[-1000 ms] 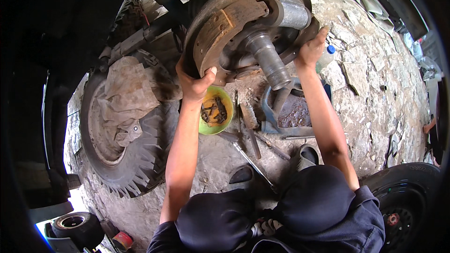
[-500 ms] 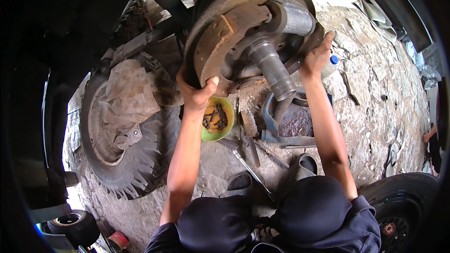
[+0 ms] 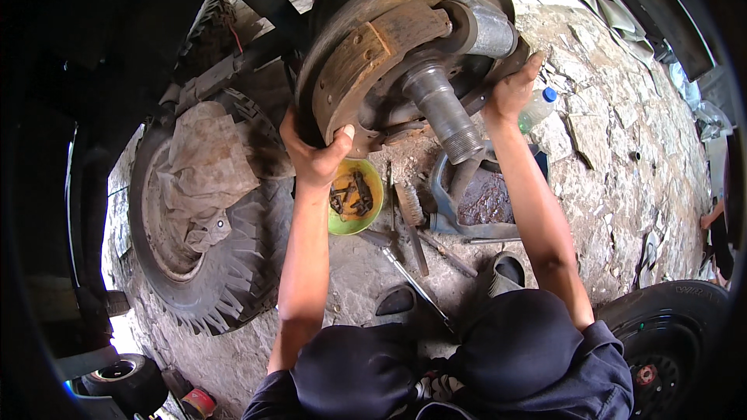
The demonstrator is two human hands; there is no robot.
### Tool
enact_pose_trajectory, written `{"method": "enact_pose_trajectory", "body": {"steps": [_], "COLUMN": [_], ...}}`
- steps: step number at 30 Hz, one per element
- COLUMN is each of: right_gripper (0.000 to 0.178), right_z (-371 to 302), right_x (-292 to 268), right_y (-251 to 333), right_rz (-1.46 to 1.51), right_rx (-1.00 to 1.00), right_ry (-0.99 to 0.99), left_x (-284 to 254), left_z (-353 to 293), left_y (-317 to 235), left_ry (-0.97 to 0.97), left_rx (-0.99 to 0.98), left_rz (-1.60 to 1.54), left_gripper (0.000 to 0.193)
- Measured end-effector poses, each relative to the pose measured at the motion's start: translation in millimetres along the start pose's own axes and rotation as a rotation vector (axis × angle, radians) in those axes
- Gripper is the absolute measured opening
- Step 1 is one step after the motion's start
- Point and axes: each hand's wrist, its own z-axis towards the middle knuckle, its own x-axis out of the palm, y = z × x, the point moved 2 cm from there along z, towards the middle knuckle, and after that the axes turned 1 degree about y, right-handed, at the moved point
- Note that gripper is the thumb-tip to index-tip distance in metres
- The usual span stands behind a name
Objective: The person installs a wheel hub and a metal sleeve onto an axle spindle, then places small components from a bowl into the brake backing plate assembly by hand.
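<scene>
In front of me is a rusty drum brake assembly, with a bare threaded axle spindle (image 3: 442,105) sticking out of its middle. My left hand (image 3: 315,154) is closed round the lower end of the left brake shoe (image 3: 350,70), thumb on its near face. My right hand (image 3: 513,95) grips the lower part of the right brake shoe (image 3: 507,62), its thumb pointing up along the outer edge. A grey metal cylinder (image 3: 492,34) sits between the shoes at the upper right. The fingers of both hands are mostly hidden behind the shoes.
Below the brake stand a green bowl (image 3: 352,227) with dark metal parts and a cut blue container (image 3: 446,210) of dark grease. A wire brush (image 3: 410,206) and a ratchet handle (image 3: 412,280) lie on the ground. A treaded wheel (image 3: 226,280) with a cloth (image 3: 204,155) is at left.
The view has shifted slightly, so the brake and both hands appear a little farther left. More of the blue-capped bottle shows beside my right wrist. Both hands keep their hold.
</scene>
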Motion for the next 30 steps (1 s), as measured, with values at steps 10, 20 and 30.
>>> {"method": "enact_pose_trajectory", "body": {"steps": [10,20,30], "right_gripper": [0.07,0.068,0.067], "right_z": [5.2,11.0,16.3], "right_x": [-3.8,-11.7,9.0], "right_y": [6.1,2.4,43.6], "right_rz": [-0.057,-0.239,-0.379], "right_rx": [-0.117,-0.187,-0.388], "right_ry": [0.117,0.126,0.258], "left_x": [-5.2,5.3,13.2], "left_z": [11.2,16.6,17.8], "left_y": [36.1,-7.9,-13.4], "left_ry": [0.031,0.037,-0.068], "left_rx": [0.139,0.207,0.274], "left_rz": [-0.064,0.108,0.21], "left_gripper": [0.081,0.088,0.055]}}
